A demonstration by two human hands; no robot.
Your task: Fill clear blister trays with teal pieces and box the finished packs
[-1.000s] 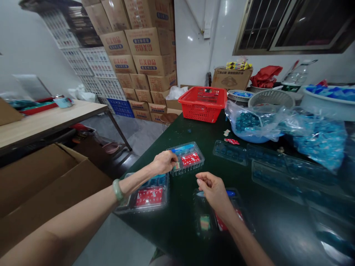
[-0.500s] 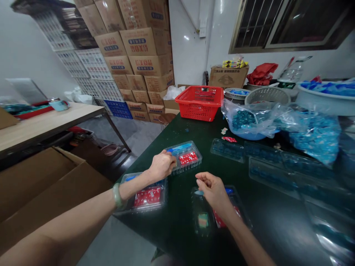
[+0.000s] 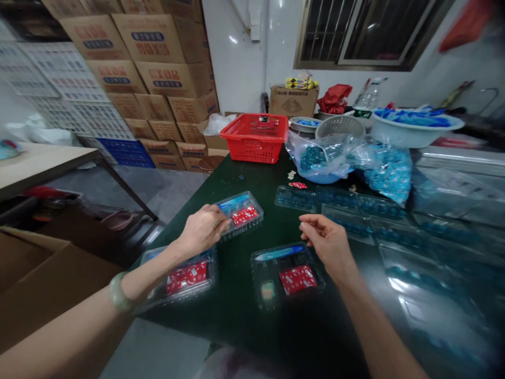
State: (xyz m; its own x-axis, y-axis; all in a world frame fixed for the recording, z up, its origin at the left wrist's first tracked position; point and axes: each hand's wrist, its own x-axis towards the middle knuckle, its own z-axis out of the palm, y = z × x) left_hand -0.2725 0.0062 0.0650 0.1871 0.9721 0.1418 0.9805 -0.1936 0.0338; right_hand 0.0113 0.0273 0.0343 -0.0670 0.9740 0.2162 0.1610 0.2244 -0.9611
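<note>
Left grip [image 3: 203,229] closing narrowly on clear plastic tray [image 3: 240,215] | right grip [image 3: 325,242] hovering slightly open, empty, just beside second tray [image 3: 288,276] | dark surface [image 3: 232,279] showing open room between trays

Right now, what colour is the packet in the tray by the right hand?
The packet is red with white marks, clearest in the head view.

We see glossy clear plastic in the blister tray [image 3: 240,215], on a smooth, shiny dark green tabletop [image 3: 236,326]. The red plastic basket [image 3: 254,139] looks moulded, the plastic bag [image 3: 331,160] thin and crinkled, the cardboard cartons [image 3: 158,79] matt.
</note>
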